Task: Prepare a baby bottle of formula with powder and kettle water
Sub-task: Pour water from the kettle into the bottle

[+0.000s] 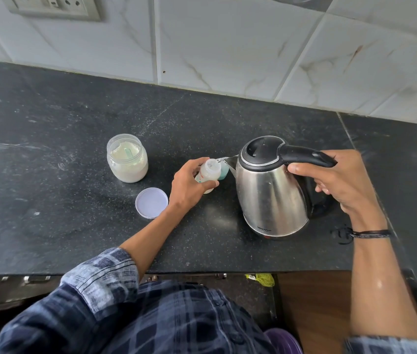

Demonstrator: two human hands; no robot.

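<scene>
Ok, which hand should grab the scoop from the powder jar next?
Probably the left hand: the powder jar stands just to its left, though it must first let go of the bottle. The right hand grips the kettle handle, farther from the jar.

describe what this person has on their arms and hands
The left hand and right hand show no rings. The left arm has a blue-and-grey checked shirt sleeve rolled back near the elbow, paler inside. The right wrist wears a thin black band; a matching checked sleeve edge shows lower down.
</scene>
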